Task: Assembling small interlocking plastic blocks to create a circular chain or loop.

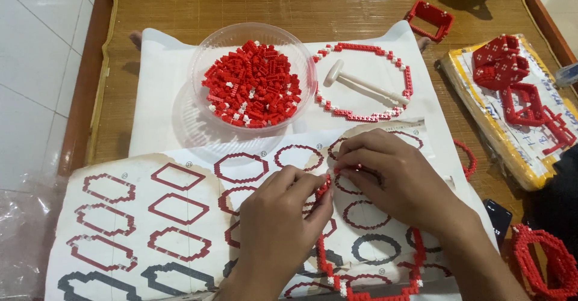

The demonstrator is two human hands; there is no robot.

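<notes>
Mid-assembly on a wooden table [180, 12]: left hand [274, 217] and right hand [391, 177] closed together, fingertips pinched on the upper end of a red brick ring [328, 259], apparently pressing a small piece into its edge. Ring lying on the printed instruction sheet [120, 217], looping down from the fingers to the bottom edge of the frame, red with a few white bricks. Judged to be the fitting of one more brick into the chain; next move likely calling for another piece picked from the clear plastic bowl [198, 78], one in number, heaped with loose red and white bricks [253, 84] too many to count. Beyond the hands, one finished red-and-white ring [361, 48] on white paper, with one small white mallet [361, 84] lying inside it. Farther off, one small red frame [428, 19] near the top edge, one red ring [545, 262] at lower right, one stack of built red pieces [512, 78] on a yellow-edged booklet [481, 120], exact count there unclear.
</notes>
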